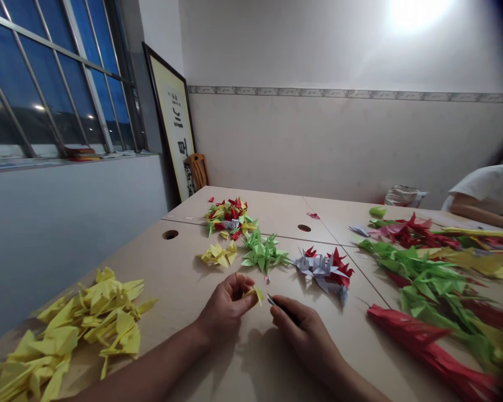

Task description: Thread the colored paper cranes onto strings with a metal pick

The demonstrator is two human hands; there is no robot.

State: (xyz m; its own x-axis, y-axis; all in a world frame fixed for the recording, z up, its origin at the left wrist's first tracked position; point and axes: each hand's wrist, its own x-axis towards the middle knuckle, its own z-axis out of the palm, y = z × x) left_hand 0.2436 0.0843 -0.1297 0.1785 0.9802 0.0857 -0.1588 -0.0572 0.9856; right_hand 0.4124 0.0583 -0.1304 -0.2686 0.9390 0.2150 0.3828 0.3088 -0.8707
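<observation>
On the pale, smooth counter (276, 215), just nearer the person than the spiky green folded-paper heap (263, 251), the left hand (224, 306) pinches a small yellow folded-paper piece (259, 294). The right hand (300, 324) is clamped on a slim dark metal-tipped tool (284, 307), perhaps scissors. Pale-grey and red folded-paper shapes (321, 265) lie right of the heap.

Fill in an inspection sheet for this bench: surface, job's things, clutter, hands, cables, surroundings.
Surface: pale beige tabletop with two round holes.
Job's things: small yellow folded-paper piece; slim dark metal-tipped tool.
Clutter: yellow folded-paper pile, left; green folded-paper cluster, centre; long red paper bundle, right.
Hands: left hand pinches the yellow piece; right hand grips the tool near it.
Cables: nothing seen.
Surroundings: barred window; leaning black-framed calligraphy panel; another person's white sleeve, right.
</observation>
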